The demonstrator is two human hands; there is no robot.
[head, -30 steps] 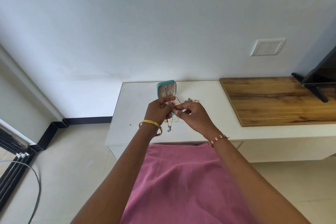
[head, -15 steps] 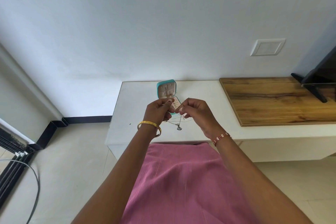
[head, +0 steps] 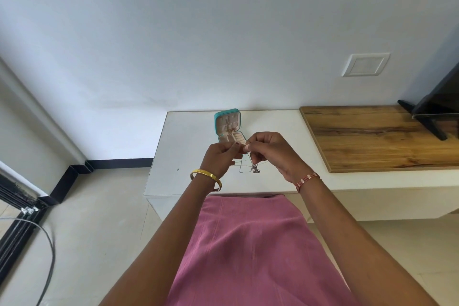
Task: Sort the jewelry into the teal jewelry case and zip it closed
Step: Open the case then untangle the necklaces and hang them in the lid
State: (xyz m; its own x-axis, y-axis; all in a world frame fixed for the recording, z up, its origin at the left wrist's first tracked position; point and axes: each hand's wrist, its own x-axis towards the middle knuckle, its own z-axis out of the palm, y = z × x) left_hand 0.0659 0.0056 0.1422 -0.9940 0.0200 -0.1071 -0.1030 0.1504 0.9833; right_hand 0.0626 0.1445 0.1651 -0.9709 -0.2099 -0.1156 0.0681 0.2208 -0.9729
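My left hand and right hand pinch a thin necklace together, held above the tabletop just near of the open teal jewelry case. It looks light, limp, tangle-prone; gripping near the clasp seems best.

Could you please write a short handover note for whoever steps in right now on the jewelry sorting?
Left hand: pinches the thin silver chain necklace.
Right hand: pinches the same chain beside it; the small silver pendant dangles below, above the white tabletop.
Teal zip jewelry case: open on the tabletop behind the hands, lid upright, with some jewelry already inside.
Done: case opened, part of the jewelry stowed.
Left: stow this necklace, check for loose pieces hidden behind the hands, then zip the case closed.
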